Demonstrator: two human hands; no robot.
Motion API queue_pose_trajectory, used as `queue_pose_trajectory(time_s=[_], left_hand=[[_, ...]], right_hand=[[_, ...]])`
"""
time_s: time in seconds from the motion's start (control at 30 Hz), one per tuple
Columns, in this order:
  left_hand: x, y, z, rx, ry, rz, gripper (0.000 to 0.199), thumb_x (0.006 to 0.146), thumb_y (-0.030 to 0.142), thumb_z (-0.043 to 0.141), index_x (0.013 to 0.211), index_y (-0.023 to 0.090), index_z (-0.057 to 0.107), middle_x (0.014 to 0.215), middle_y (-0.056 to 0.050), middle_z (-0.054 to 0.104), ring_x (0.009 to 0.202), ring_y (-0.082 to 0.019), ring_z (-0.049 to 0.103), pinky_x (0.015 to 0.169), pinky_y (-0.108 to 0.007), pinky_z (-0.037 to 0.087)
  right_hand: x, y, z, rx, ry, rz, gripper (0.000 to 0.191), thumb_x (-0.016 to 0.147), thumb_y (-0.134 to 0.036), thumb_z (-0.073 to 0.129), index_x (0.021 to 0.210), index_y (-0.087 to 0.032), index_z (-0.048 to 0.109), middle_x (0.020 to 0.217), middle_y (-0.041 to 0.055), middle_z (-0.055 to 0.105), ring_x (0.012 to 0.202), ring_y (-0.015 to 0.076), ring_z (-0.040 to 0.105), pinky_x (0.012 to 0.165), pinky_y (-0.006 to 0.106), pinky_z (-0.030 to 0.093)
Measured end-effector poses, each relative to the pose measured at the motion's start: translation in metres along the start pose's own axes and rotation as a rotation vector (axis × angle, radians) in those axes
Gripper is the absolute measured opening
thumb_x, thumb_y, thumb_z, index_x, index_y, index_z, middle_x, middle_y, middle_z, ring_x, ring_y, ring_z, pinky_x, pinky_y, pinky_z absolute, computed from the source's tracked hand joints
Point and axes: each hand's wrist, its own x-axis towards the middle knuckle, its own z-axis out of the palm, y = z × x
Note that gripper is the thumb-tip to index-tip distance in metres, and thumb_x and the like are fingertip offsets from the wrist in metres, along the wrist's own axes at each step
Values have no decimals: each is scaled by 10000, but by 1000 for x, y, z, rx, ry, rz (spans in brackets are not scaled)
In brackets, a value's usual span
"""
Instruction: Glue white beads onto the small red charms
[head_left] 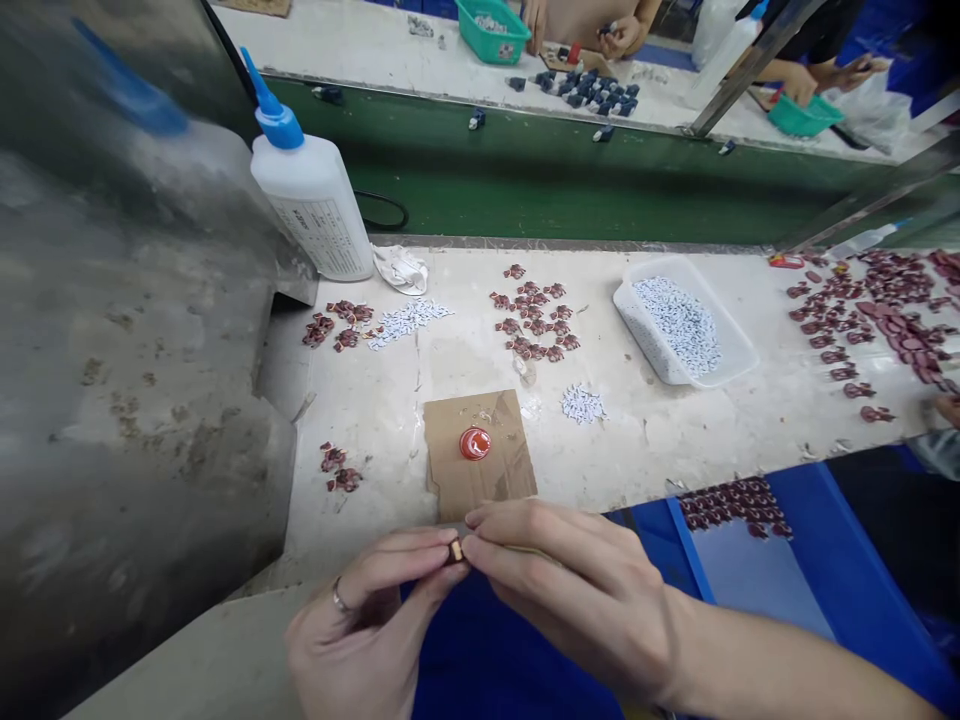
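Between the fingertips of my left hand is a small dark brown piece with a pale strip. My right hand touches the piece with its fingertips pressed together; whether it holds anything more is hidden. Both hands meet just in front of a brown cardboard square, which bears a small round container of red liquid. Small dark red figures lie in a group behind the cardboard, and others lie to its left. A small heap of white bits is right of the cardboard.
A white glue bottle stands at the back left, beside a metal housing. A plastic tub of white bits sits right. A blue crate lies below the table edge. Other people's hands work across the green divider.
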Motion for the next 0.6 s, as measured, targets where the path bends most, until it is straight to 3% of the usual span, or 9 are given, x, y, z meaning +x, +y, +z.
queue_pose_trajectory(time_s=[0.3,0.47,0.6], left_hand=[[3,3,13,-115,38,-1,226,747,82,840,855,274,791,900,68,796,812,-78,773,815,-106,646],[-1,-3,10,-112,53,-65,263,753,119,847,923,311,793,945,69,798,829,-95,779,802,-124,656],[-3,-2,10,-78,88,-81,247,745,151,860,919,316,802,929,59,800,802,-111,782,787,-130,657]], right_hand=[[-2,1,-8,-57,-5,-62,221,1002,-19,548,1150,6,709,1061,160,760,1137,201,711,1019,263,603],[-8,3,-2,142,121,172,390,936,-98,709,1321,-99,651,1120,112,732,996,142,729,865,219,632],[-5,6,-4,371,79,380,394,932,-150,735,1316,-211,668,1090,56,739,972,149,729,841,269,631]])
